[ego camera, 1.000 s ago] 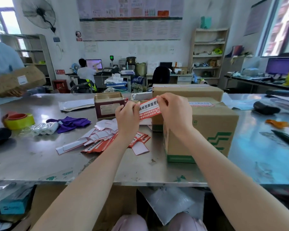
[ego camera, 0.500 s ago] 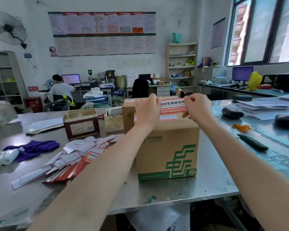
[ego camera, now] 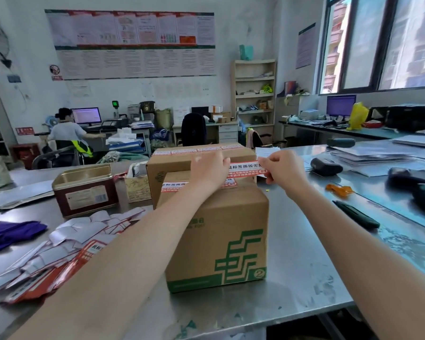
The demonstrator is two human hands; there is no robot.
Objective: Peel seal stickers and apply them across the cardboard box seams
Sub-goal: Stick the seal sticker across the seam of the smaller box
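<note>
A cardboard box (ego camera: 216, 231) with a green logo stands on the steel table in front of me. One red-and-white seal sticker (ego camera: 173, 186) lies stuck on its top. My left hand (ego camera: 207, 169) and my right hand (ego camera: 281, 169) pinch the two ends of another seal sticker (ego camera: 244, 170), stretched just above the box's far top edge. A second, larger cardboard box (ego camera: 172, 163) stands right behind, with a row of stickers along its top.
A pile of peeled backings and sticker sheets (ego camera: 66, 244) lies to the left, with a red tin (ego camera: 85, 190) and purple cloth (ego camera: 10, 233) beyond. Right of the box lie a black pen (ego camera: 356, 214), an orange scrap (ego camera: 339, 188) and black devices (ego camera: 325, 165).
The sticker, first held up in front of me left of the box, has moved over the box top. My view has shifted so the box is centred.
</note>
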